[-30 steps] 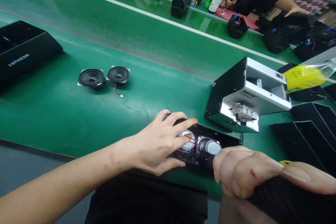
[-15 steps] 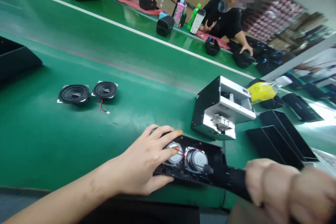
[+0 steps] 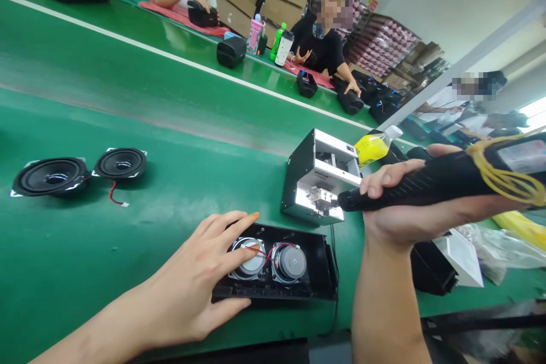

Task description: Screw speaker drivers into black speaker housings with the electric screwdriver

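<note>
Fingers [image 3: 222,233] of left hand [image 3: 191,290] spread on speaker housing [image 3: 277,267] — right hand [image 3: 401,210] grips screwdriver [image 3: 426,185] (no legible writing).

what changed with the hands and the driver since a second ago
The right hand lifted the black electric screwdriver off the speaker housing and carried it up to the screw feeder box, its tip now at the feeder's front. The left hand stayed flat on the housing's left end, fingers by the left speaker unit. The two loose speakers lie unmoved on the belt.
</note>
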`<state>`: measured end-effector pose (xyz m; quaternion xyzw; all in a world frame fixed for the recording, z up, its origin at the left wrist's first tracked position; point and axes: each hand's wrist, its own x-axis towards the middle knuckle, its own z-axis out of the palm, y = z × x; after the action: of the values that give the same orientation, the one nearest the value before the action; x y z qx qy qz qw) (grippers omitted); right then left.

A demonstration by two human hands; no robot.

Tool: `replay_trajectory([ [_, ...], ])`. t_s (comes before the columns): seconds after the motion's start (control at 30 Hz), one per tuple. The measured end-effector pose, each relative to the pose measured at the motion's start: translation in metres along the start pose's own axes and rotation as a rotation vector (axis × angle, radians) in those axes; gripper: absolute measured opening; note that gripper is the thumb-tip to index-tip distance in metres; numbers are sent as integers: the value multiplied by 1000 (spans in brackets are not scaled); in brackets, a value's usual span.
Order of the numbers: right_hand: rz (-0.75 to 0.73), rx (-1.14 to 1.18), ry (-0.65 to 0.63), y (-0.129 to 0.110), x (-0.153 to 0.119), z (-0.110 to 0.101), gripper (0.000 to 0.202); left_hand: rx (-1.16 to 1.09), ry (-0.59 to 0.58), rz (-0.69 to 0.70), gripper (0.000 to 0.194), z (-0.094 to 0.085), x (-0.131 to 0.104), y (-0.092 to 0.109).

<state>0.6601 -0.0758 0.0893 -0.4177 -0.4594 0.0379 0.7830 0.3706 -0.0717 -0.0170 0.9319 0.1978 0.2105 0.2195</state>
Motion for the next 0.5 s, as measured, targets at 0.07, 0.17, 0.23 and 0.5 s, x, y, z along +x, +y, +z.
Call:
replay_trajectory([
  [0.07, 20, 11, -19, 3, -1, -4, 60, -4, 15, 3, 54, -1, 0, 0],
  [0.17, 41, 7, -26, 1, -3, -5, 60, -3, 9, 4, 54, -1, -1, -1],
  [0.23, 52, 2, -23, -3, -4, -4, 63, 3, 0, 6, 52, 0, -1, -1],
  [0.5, 41, 6, -56, -18, -13, -9, 73, 4, -41, -5, 56, -5, -2, 1],
])
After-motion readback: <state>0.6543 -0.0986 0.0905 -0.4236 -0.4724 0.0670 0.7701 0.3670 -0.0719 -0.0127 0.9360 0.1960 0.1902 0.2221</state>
